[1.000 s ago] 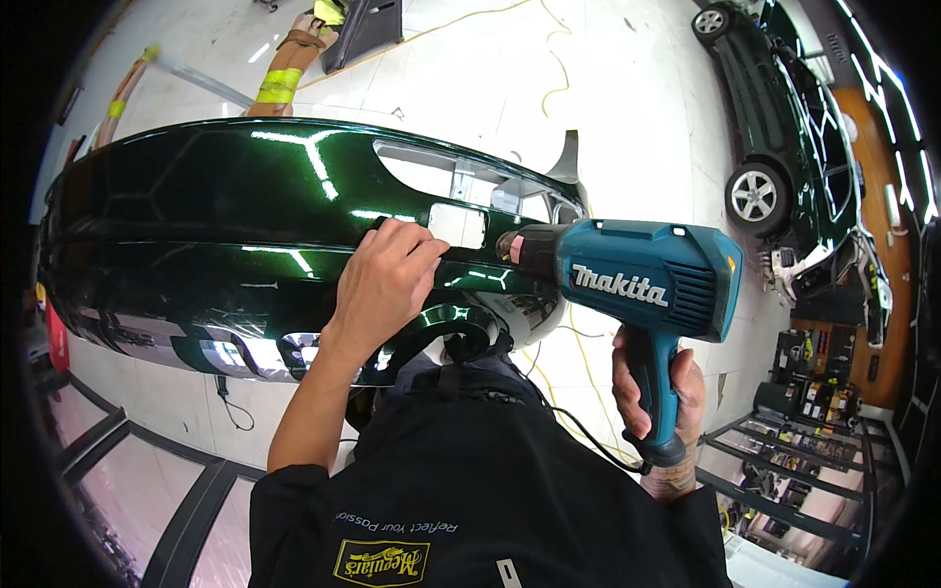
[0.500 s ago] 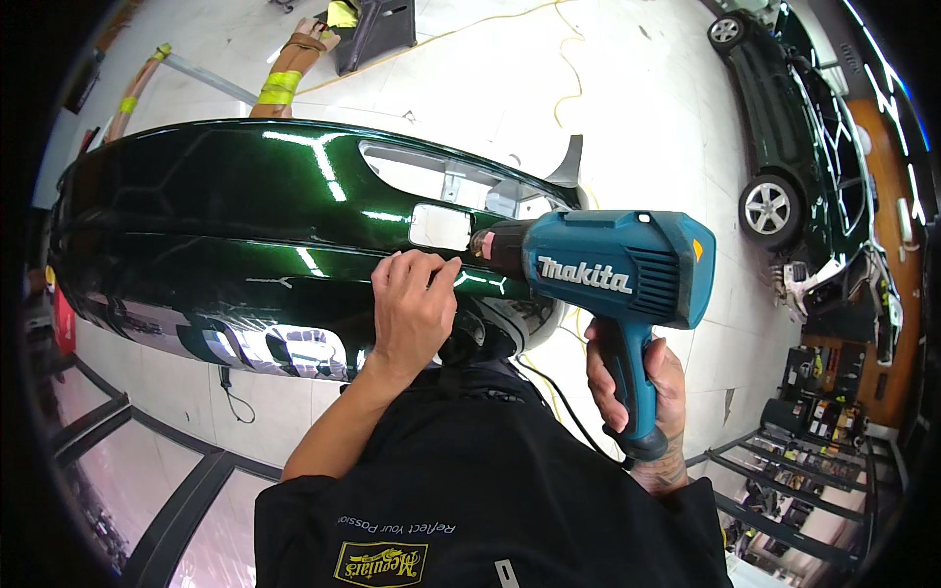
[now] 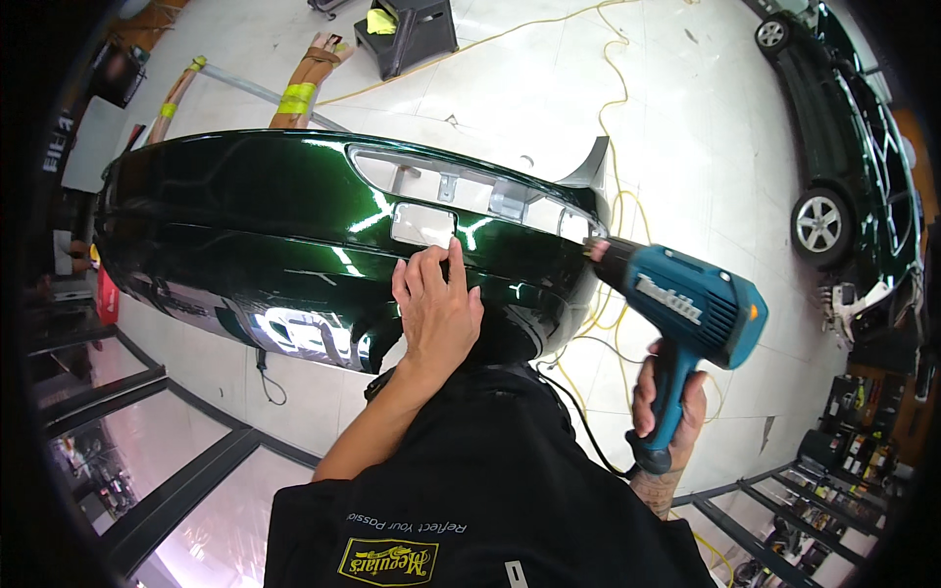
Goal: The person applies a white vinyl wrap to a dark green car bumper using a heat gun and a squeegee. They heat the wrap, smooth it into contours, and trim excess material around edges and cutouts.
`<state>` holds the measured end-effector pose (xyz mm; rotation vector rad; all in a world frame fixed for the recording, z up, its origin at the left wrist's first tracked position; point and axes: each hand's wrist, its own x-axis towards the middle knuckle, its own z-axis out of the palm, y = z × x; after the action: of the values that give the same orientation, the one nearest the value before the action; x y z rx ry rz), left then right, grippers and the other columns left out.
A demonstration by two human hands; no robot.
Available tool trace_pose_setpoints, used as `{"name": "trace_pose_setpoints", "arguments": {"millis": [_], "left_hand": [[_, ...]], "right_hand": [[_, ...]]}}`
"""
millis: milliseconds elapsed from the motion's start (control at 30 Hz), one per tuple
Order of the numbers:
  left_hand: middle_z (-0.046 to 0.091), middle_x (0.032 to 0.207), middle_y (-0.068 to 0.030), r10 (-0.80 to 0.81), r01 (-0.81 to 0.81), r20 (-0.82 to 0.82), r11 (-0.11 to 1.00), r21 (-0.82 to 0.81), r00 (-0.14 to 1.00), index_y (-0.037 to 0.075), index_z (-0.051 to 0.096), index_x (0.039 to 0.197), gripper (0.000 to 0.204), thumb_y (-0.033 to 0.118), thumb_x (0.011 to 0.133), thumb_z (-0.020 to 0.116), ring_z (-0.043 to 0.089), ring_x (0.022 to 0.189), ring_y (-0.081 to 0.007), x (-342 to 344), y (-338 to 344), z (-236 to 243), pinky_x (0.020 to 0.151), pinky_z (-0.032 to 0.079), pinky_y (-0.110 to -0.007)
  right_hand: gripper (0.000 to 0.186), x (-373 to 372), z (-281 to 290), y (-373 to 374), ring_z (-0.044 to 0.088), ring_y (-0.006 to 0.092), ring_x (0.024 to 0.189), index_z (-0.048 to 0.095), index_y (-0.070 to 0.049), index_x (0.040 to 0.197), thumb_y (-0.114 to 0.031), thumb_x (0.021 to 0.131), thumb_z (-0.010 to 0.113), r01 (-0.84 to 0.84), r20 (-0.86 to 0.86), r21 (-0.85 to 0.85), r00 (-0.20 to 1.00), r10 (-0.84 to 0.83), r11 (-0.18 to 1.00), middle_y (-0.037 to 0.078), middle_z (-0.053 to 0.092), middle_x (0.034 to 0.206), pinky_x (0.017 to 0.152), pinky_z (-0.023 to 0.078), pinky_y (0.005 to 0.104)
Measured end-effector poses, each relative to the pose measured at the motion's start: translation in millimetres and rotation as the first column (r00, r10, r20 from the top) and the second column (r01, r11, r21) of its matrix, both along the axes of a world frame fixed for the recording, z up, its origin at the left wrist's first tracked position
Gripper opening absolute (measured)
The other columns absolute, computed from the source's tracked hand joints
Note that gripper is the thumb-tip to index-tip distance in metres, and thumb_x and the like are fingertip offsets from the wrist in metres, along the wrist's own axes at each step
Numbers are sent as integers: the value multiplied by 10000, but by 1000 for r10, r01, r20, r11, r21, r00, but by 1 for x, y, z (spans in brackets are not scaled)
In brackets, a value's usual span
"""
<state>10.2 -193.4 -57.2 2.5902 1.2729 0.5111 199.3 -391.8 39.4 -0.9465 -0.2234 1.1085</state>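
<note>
Dark green bumper [image 3: 304, 220] under left hand [image 3: 437, 306]

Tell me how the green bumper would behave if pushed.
The bumper would probably flex between its rectangular opening and long opening, which lie close together. Its mirror-like gloss suggests slippery handling. Looking like a thin, curved shell, it may be light for its size.
</note>
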Motion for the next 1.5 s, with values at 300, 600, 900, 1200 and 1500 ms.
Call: {"name": "trace_pose_setpoints", "arguments": {"millis": [300, 600, 900, 1200, 1500], "left_hand": [[398, 1264, -182, 174, -171, 76, 984, -50, 982, -66, 452, 1313, 637, 111, 754, 698, 348, 1228, -368, 17, -6, -3, 1009, 258, -510], [471, 1175, -134, 59, -64, 100, 997, 50, 993, -29, 602, 1055, 363, 148, 750, 689, 390, 1198, -336, 7, 24, -3, 952, 289, -499], [562, 1054, -146, -41, 110, 574, 990, -86, 818, 9, 650, 1071, 236, -29, 858, 553, 605, 840, -246, -36, 104, 36, 757, 505, -318], [542, 916, -58, 287, 489, 882, 747, -450, 373, -48, 580, 1086, 193, 68, 987, 463, 576, 871, -121, -56, 121, 5, 964, 528, -385], [519, 858, -38, 256, 564, 922, 733, -382, 291, -50, 576, 1091, 230, 116, 999, 445, 566, 852, -109, -59, 118, 1, 967, 521, -422]], "right_hand": [[603, 34, -25, -83, 487, 133, 429, 383, 50, 1287, -494, 1025, 383, 264, 91, -62, 962, -258, 963, 103, 491, 779, 359, 425, 222], [595, 35, -3, -67, 486, 116, 447, 378, 47, 1305, -483, 1033, 370, 312, 256, 10, 918, -304, 950, 92, 486, 776, 375, 421, 213], [730, -25, 0, -3, 488, 151, 396, 355, 77, 1280, -565, 960, 489, -117, -58, 159, 990, 127, 980, 118, 485, 729, 353, 428, 225], [802, -69, 0, 38, 571, 167, 507, 361, 116, 1308, -536, 908, 601, -294, -22, 173, 953, 302, 940, 148, 560, 824, 452, 470, 244], [770, -85, 4, 56, 528, 171, 408, 351, 125, 1276, -550, 947, 519, -259, 79, 135, 965, 251, 956, 147, 508, 740, 379, 466, 238]]}}
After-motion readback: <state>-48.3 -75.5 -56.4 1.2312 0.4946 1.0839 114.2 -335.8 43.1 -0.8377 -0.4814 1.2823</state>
